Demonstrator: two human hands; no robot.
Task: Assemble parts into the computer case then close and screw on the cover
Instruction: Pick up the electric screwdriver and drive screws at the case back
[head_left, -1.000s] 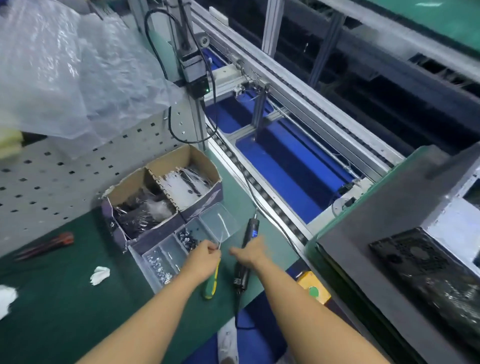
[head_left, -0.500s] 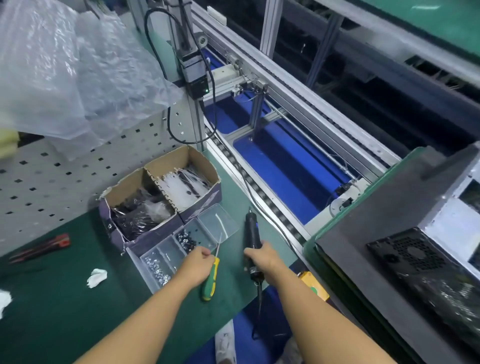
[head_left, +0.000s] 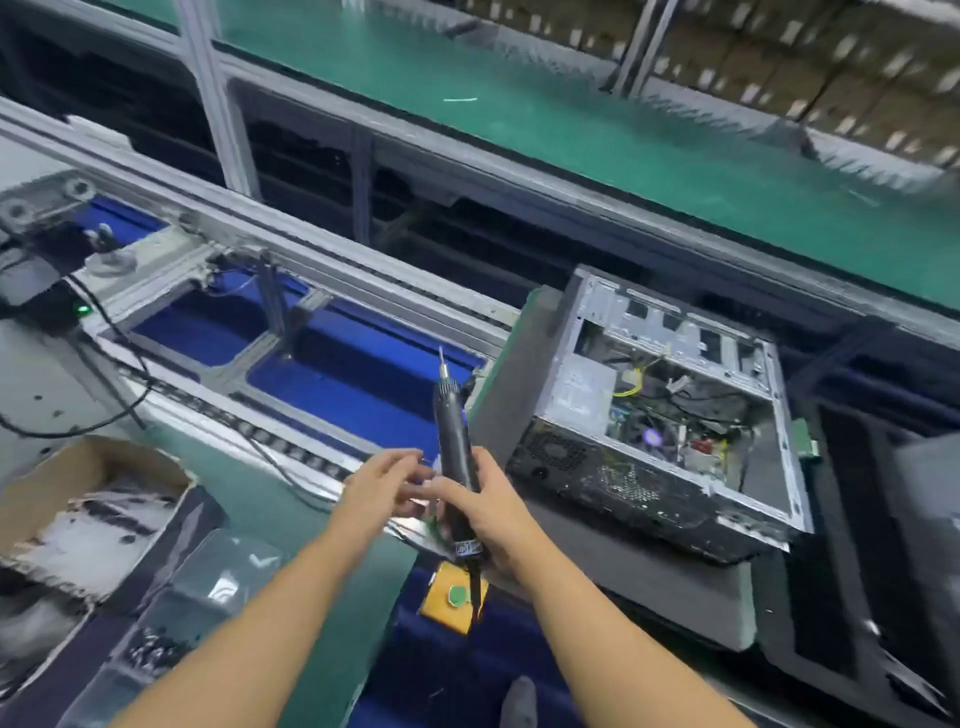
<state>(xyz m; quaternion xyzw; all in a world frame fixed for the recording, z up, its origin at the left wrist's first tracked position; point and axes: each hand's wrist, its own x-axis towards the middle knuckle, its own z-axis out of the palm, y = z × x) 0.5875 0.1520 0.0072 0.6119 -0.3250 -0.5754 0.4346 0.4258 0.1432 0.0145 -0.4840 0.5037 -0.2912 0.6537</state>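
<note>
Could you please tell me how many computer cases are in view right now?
1: the open computer case lies on the grey pad at right. The blurred right edge may hide another.

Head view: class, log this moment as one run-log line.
right hand grips screwdriver, bit up | left hand beside it, contents unclear | computer case open, cover off

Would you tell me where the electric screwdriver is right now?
In the head view it stands at centre, gripped by the right hand, bit up, just left of the open computer case.
</note>
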